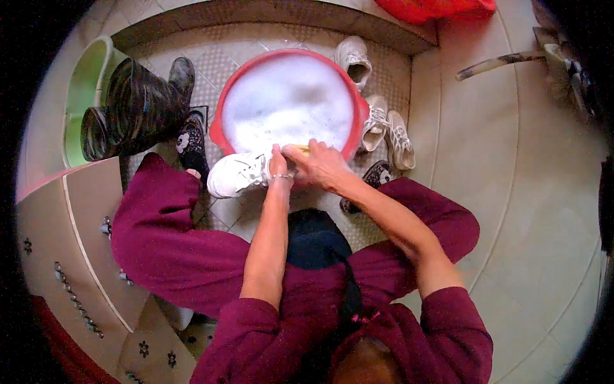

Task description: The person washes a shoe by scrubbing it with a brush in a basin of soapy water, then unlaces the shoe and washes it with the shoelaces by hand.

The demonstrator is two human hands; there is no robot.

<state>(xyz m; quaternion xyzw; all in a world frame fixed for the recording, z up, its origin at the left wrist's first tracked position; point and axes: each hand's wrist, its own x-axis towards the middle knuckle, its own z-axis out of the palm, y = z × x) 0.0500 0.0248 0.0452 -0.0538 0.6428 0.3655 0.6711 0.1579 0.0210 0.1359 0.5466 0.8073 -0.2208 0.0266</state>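
A white lace-up sneaker point(231, 175) lies sideways over the near rim of a red basin point(219, 121), its toe pointing left. My left hand point(279, 165) is closed around the heel and opening end of the sneaker. My right hand point(321, 166) is close beside it, with bent fingers closed on a small yellowish thing point(300, 148) at the shoe's heel end. The fingers hide most of that thing, so its kind is unclear. White suds point(288, 96) fill the basin.
White shoes point(354, 61), including a lace-up sneaker point(400, 141), stand right of the basin. Dark patterned boots point(137, 105) lean at a green tub point(75, 109) on the left. A drawer cabinet point(83, 237) is at left, a tiled ledge point(268, 14) behind, and a red item point(435, 9) above.
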